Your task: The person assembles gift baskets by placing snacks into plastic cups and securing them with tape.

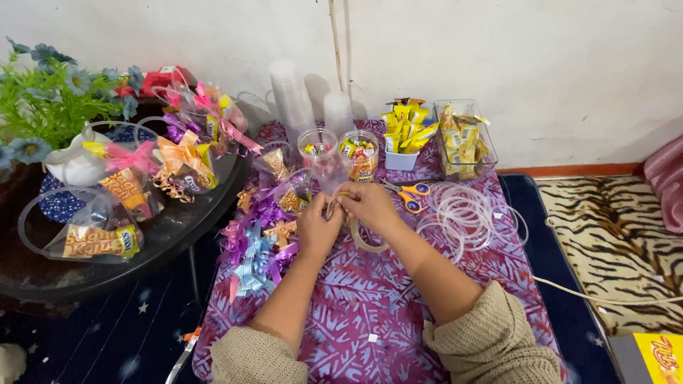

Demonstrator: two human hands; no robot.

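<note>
Both hands meet near the middle of the purple leaf-patterned cloth (pixel 370 284) that covers the low worktop. The left hand (pixel 318 229) has its fingers (pixel 331 210) curled nearly closed, pinching the neck of a clear plastic pouch (pixel 329 173) that stands just beyond the knuckles. The right hand (pixel 370 205) has its fingers likewise drawn in tight at the same spot, touching the left; whether it also grips a strip of tape cannot be told. A roll of clear tape (pixel 368 242) lies under the right wrist, touching the cloth.

Beyond the hands stand two clear cups holding sweets (pixel 340 151), one left and one right. Behind them rise two stacks of empty clear cups (pixel 292 92). To the far right sit one small white box of yellow sachets (pixel 404 135) and one clear rectangular tub of wrapped snacks (pixel 464 141). One pair of orange-handled scissors (pixel 410 197) lies just right of the hands, beside a loose pile of clear plastic rings (pixel 466 213). A heap of pull-ribbon bows (pixel 256 245) in purple, blue and pink lies to the left.

At far left, a round dark glass table (pixel 142 256) carries several finished ribboned pouches (pixel 128 181) and a white pot of artificial flowers (pixel 53 107). The wall (pixel 533 57) behind is white; a tiger-striped rug (pixel 619 227) lies at right over a dark blue starred mat (pixel 128 334).
</note>
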